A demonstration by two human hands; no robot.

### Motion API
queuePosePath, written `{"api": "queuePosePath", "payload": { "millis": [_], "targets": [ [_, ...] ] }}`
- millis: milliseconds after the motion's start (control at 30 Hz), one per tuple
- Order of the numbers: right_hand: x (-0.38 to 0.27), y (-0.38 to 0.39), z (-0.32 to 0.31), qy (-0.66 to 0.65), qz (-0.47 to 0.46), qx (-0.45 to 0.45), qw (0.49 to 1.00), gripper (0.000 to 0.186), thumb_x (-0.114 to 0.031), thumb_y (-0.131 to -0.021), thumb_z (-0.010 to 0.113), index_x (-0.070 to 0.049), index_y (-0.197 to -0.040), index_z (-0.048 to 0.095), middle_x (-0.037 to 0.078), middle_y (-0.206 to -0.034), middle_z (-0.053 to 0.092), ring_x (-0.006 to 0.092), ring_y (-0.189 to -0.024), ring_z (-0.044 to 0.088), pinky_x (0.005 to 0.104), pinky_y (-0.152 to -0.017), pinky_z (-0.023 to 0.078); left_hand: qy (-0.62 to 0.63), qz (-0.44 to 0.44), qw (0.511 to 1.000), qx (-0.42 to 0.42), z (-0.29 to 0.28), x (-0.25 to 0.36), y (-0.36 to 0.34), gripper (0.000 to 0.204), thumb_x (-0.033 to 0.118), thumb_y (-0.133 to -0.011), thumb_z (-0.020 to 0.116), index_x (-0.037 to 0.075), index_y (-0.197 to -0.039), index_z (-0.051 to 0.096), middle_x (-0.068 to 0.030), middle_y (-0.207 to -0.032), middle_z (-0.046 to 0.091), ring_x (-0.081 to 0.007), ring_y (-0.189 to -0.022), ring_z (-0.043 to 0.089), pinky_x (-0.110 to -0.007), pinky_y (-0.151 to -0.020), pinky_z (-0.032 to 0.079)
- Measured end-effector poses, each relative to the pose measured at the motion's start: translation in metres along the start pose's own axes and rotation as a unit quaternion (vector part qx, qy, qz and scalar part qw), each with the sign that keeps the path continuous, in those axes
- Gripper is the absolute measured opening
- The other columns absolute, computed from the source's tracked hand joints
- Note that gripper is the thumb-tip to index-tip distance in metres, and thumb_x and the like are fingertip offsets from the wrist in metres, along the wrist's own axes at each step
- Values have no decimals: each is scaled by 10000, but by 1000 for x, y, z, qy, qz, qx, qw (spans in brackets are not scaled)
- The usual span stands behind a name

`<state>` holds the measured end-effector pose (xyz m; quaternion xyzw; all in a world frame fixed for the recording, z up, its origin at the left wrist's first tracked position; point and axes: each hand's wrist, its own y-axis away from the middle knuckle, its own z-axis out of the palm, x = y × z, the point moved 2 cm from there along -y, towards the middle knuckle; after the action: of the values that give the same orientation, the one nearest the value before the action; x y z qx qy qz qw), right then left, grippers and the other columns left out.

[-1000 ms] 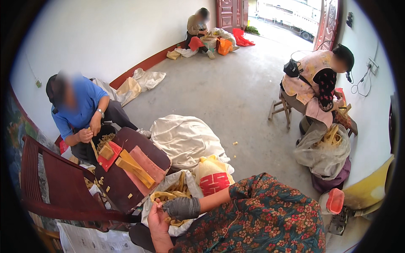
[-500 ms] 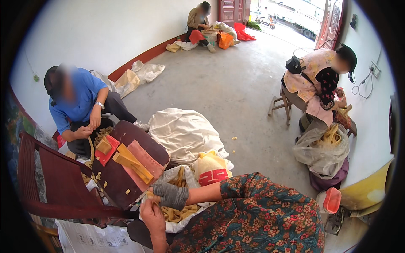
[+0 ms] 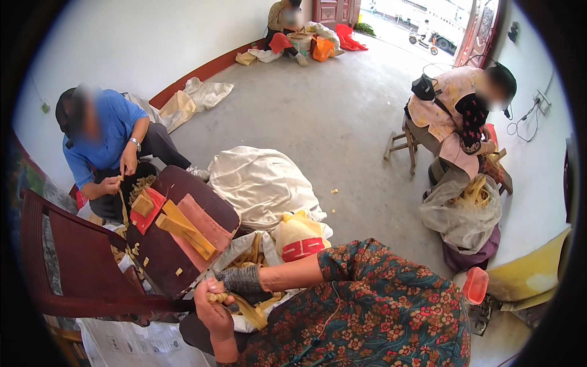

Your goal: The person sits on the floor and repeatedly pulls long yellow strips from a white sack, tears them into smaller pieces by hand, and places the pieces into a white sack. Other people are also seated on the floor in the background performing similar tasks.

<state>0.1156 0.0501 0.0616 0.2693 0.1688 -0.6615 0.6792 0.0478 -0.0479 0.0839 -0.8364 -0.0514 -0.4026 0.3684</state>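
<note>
My left hand [image 3: 214, 313] is bare and closed round a bundle of pale yellow strips [image 3: 247, 309] that hangs out below my fist. My right hand [image 3: 243, 280], in a grey glove, lies just above it and grips the same bundle at its upper end. Both hands are at the lower edge of a tilted dark-red board [image 3: 160, 260], which carries yellow and pink strips [image 3: 186, 229]. More yellow strips lie in an open white bag [image 3: 260, 244] behind my hands.
A dark-red chair frame [image 3: 73, 269] stands at the left. A person in blue [image 3: 113, 144] sits beyond the board handling strips. A white sack [image 3: 263, 180], a yellow bag [image 3: 299, 235], a seated person on a stool [image 3: 452, 122] and a red-lidded container [image 3: 475, 285] surround me.
Both my hands have moved a little to the left and up, closer to the lower edge of the board, still on the strips. The view has shifted slightly.
</note>
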Motion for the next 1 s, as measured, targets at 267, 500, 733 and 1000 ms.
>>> {"api": "queuePosePath", "payload": {
  "millis": [267,500,733,1000],
  "targets": [
    [-25,13,14,515,-248,49,819,368,-390,-842,534,-22,-835,513,126,-725,526,248,-674,554,360,-627,431,26,-46,999,7,2,-27,-4,161,139,-927,430,-10,-921,490,-102,-873,534,-213,-769,533,-289,-728,428],
    [-32,-2,-8,745,-205,43,633,306,-328,-844,533,-29,-909,541,128,-747,574,261,-683,565,356,-642,446,402,-284,870,-11,-3,-24,-4,144,134,-918,456,2,-966,489,-53,-842,550,-124,-766,541,-238,-748,431],
    [-19,1,-10,362,-92,49,926,337,-362,-781,632,-35,-855,599,25,-545,512,102,-445,490,253,-431,402,213,-200,956,-10,-7,-39,-11,117,71,-871,535,-1,-937,470,-41,-839,535,-77,-798,502,-215,-736,403],
    [-33,-7,-25,263,-213,94,936,268,-255,-787,656,-67,-804,466,18,-647,535,98,-568,530,236,-481,424,117,-169,978,27,1,-33,-9,220,97,-929,446,-73,-1044,525,-64,-892,574,-120,-814,542,-253,-744,442]
  ]
}}
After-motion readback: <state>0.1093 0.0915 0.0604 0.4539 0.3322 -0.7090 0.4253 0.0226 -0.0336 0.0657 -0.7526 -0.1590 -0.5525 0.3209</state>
